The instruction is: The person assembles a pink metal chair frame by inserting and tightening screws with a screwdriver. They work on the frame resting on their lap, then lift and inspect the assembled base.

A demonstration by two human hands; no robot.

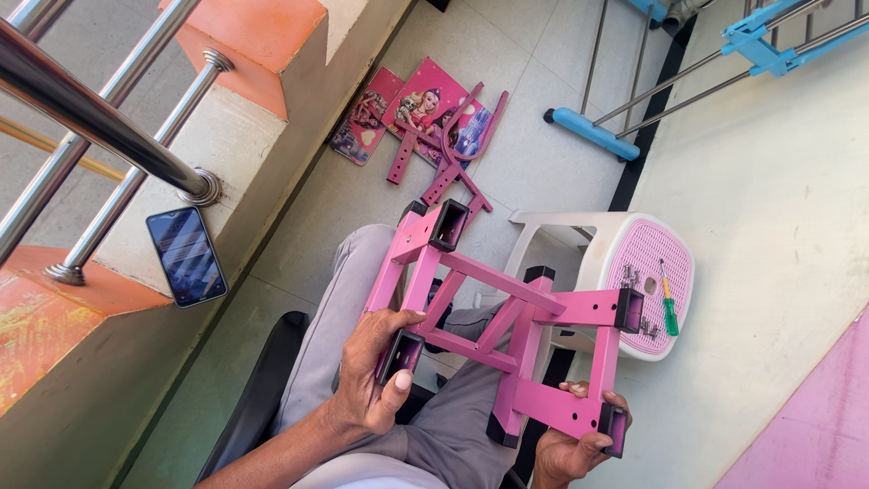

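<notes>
Inventory: 1 pink metal frame point(507, 312) on the lap, 1 white plastic stool point(625, 263) carrying 1 green-handled screwdriver point(669, 308), 1 phone point(186, 255) on the ledge. Left hand point(373, 373) fingers curl tight around 1 capped leg; right hand point(570, 448) grips the lower bar, fingers closed.

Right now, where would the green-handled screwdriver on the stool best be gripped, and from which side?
Probably by its green handle, reached from above. The screwdriver lies flat on the pink perforated top of the white stool, with loose screws beside its shaft end, so the handle is the thicker, freer part.
</notes>
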